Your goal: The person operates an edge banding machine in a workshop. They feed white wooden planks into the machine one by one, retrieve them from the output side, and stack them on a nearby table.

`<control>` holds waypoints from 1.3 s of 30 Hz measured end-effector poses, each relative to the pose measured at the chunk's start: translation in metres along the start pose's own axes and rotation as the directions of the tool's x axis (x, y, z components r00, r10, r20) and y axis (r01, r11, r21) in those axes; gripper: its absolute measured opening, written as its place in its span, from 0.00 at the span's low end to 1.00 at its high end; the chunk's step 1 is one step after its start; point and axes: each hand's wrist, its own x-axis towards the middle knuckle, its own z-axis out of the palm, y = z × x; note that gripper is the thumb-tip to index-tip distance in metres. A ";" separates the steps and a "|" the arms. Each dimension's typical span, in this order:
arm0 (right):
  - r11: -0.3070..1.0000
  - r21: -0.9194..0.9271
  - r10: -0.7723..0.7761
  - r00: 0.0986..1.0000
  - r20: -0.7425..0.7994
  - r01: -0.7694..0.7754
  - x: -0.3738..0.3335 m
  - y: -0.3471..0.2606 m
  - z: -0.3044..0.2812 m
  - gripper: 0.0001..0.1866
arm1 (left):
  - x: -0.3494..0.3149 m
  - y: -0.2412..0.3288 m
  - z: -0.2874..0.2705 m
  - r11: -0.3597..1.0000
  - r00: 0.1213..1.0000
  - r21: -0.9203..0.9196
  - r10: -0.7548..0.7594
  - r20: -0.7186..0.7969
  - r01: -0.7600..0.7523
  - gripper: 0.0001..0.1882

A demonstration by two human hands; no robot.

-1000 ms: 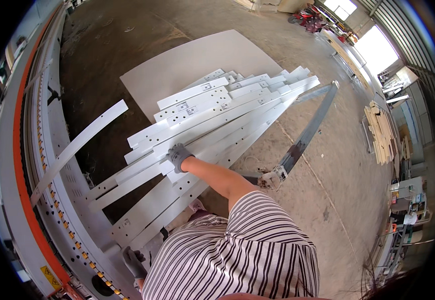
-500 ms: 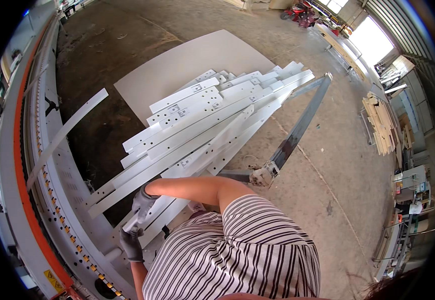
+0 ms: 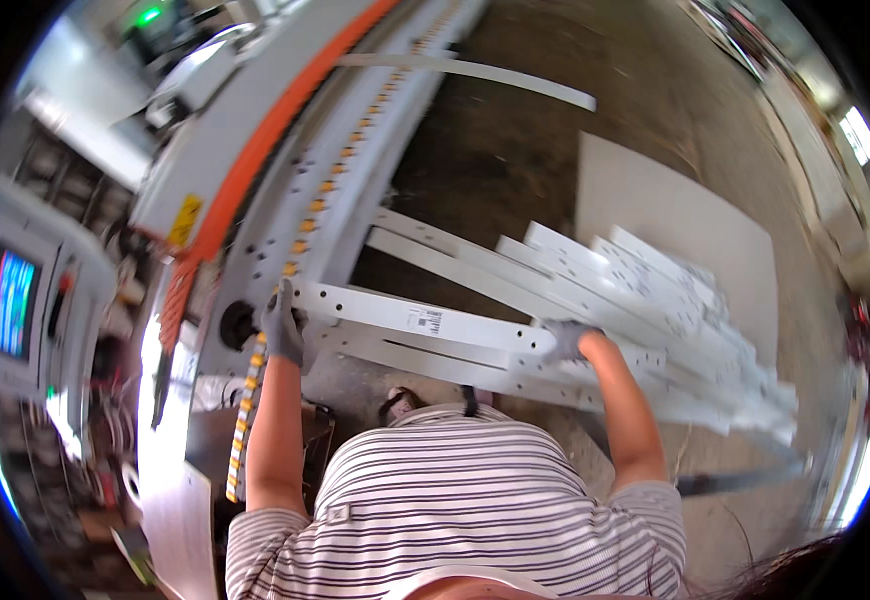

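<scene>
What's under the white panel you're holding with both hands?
Under the white panel lie more white strips from the stack. Below those, a sandalled foot and concrete floor show. The stack's support is covered.

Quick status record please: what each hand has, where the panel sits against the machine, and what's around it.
left hand: gloved, gripping the near end of the long white panel
right hand: gloved, on the same panel farther along
panel: drilled holes, small label; left end at the machine's roller track
stack of white panels: to the right, fanned out under the held panel
large white sheet: flat on the floor beyond the stack
control screen: far left, lit
</scene>
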 end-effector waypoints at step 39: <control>0.965 -0.073 -0.259 0.956 -0.135 0.251 0.028 -0.226 0.014 0.42 | 0.122 -0.068 -0.071 0.882 0.830 0.441 0.118 -0.546 0.165 0.30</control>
